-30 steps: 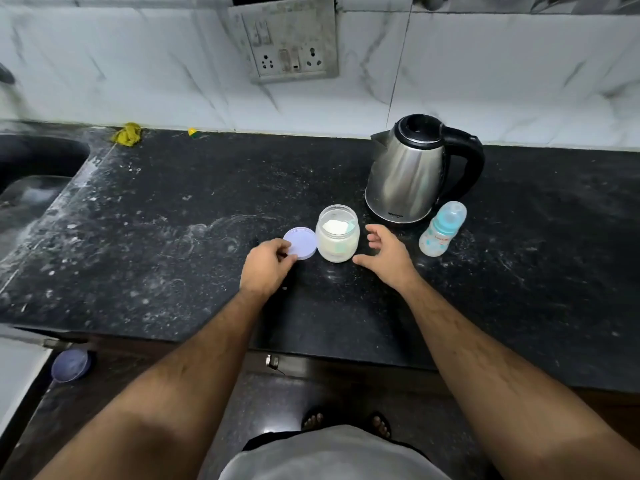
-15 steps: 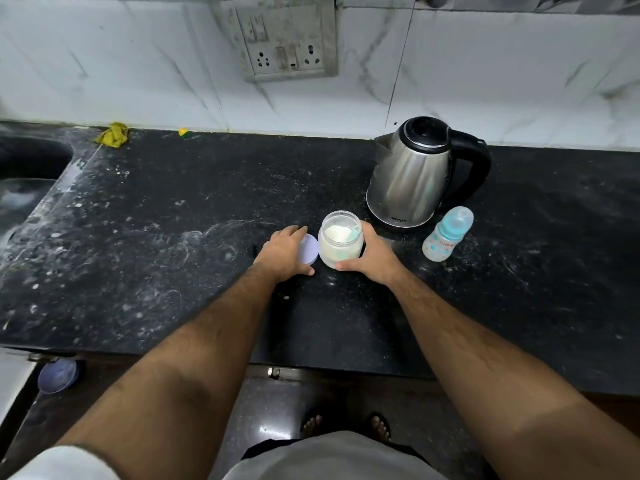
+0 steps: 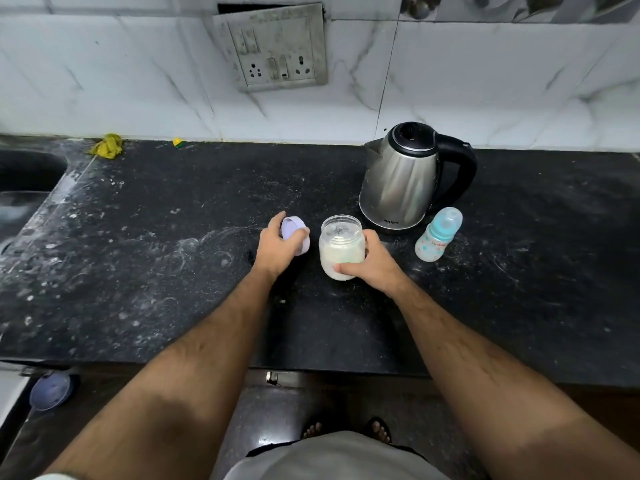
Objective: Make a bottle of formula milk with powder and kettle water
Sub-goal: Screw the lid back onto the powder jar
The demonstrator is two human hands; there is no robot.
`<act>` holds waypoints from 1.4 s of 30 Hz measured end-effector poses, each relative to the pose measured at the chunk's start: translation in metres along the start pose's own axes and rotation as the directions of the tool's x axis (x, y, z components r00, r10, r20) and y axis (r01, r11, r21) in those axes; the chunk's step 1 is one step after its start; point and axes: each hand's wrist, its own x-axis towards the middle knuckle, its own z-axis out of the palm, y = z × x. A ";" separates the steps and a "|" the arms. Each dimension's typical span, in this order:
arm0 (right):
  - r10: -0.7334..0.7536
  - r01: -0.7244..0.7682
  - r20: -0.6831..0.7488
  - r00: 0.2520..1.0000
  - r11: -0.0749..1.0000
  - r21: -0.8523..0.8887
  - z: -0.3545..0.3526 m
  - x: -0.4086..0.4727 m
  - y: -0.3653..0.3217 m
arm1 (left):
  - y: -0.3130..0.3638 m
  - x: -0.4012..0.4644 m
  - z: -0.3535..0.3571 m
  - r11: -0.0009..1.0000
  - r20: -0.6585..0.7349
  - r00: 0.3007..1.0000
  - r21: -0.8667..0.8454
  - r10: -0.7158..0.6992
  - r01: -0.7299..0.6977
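Observation:
A clear jar of white powder (image 3: 341, 251) stands open on the black counter (image 3: 173, 265), with my right hand (image 3: 375, 265) wrapped around its right side. My left hand (image 3: 280, 249) holds the jar's lilac lid (image 3: 292, 230) tilted on edge, just left of the jar. A steel kettle (image 3: 398, 181) with a black handle stands behind the jar to the right. The baby bottle (image 3: 438, 235), capped in light blue, stands to the right of the kettle's base.
A sink (image 3: 24, 188) lies at the counter's left end. A yellow cloth (image 3: 105, 147) and a small yellow-green scrap (image 3: 179, 143) lie by the tiled wall. A socket panel (image 3: 277, 50) hangs above. A bluish bowl (image 3: 52, 391) sits low at the left.
My left hand has lifted the lilac lid off the counter and tilted it. My right hand has closed around the jar.

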 end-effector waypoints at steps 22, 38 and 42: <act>-0.035 0.000 0.079 0.996 0.913 0.407 -0.029 -0.035 -0.025 | 0.074 -0.041 0.039 0.814 0.215 0.973 -0.579 0.090 0.053; -0.095 -0.023 0.210 0.973 0.866 0.500 -0.045 -0.048 -0.031 | 0.090 -0.043 0.031 0.873 0.175 0.976 -0.487 0.132 -0.030; -0.097 0.001 0.172 0.980 0.874 0.486 -0.043 -0.051 -0.032 | 0.090 -0.044 0.031 0.899 0.156 0.975 -0.430 0.156 -0.075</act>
